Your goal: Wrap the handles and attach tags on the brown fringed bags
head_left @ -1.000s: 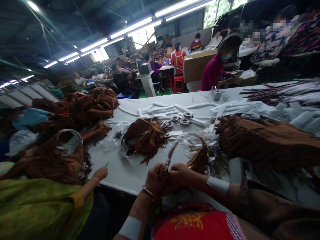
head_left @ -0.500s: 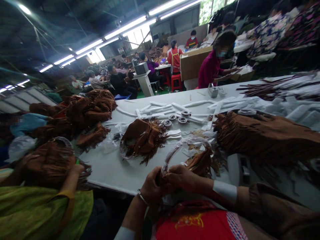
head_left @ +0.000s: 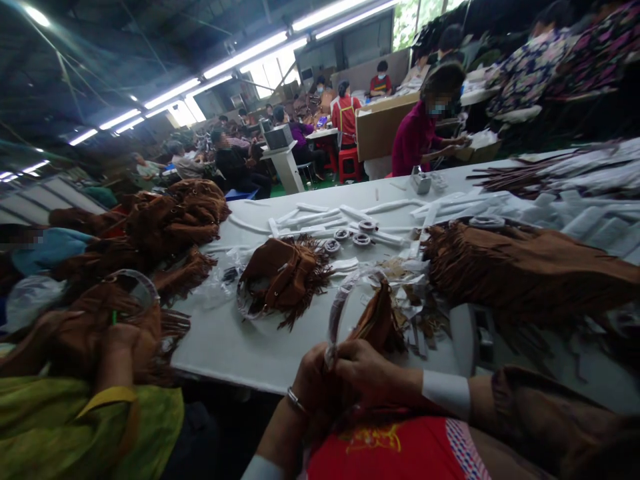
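Observation:
Close to my body, over the front edge of the white table (head_left: pixel 225 350), both my hands are closed on one brown fringed handbag (head_left: pixel 376 319). My left hand (head_left: pixel 316 375) grips it near the lower end of its plastic-wrapped handle (head_left: pixel 341 310). Pressed up against the left, my right hand (head_left: pixel 364 365) pinches the same spot; my fingers hide the exact part held. From there the handle arches up and away, and the bag body leans on the table beyond my right hand. Another brown fringed handbag (head_left: pixel 283 270) with a wrapped handle lies farther off, left of centre.
At left a co-worker's hands (head_left: pixel 120 337) hold a similar bag. Brown bags (head_left: pixel 177 210) are piled behind. White wrapped strips and coiled straps (head_left: pixel 361 239) lie mid-table. A stack of brown fringed pieces (head_left: pixel 520 267) and a grey tape dispenser (head_left: pixel 473 337) stand to my right.
The handle and bag have swung: the handle arch is narrower and more upright, and the bag body has shifted left. Both hands stay together at the handle end. The co-worker's right hand moved left.

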Available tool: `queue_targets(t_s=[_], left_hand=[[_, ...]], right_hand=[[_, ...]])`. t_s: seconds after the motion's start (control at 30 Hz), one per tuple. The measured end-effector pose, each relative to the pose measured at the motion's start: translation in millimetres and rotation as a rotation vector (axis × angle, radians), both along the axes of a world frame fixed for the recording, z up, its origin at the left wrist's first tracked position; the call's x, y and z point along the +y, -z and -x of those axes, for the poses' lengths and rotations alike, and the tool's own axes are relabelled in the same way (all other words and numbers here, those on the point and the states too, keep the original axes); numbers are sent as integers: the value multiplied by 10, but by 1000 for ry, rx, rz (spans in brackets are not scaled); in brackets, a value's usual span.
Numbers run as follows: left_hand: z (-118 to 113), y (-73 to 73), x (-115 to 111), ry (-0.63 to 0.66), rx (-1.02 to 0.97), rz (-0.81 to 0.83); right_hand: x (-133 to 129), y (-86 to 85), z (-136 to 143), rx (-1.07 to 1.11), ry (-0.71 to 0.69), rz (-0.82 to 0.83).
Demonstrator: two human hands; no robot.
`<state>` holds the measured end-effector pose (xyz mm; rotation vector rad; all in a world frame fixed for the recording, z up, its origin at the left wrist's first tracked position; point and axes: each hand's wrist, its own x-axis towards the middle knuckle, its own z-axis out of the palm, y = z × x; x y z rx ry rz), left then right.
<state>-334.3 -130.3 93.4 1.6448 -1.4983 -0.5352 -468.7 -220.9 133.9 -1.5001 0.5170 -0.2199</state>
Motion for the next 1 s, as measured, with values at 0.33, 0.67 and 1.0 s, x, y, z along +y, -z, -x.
queue_targets(t_s=[0.33,0.67,1.0], left_hand=[[-170,-18,173,-22,295,-132],[-413,-474,173,189,608,-238],[-389,-222,145,-337,-150,108]], right_hand=[[-397,-235,81,164,-239,266],[-320,-158,-335,-113,-19,-198],[-366,-42,-931,101,291,-154]])
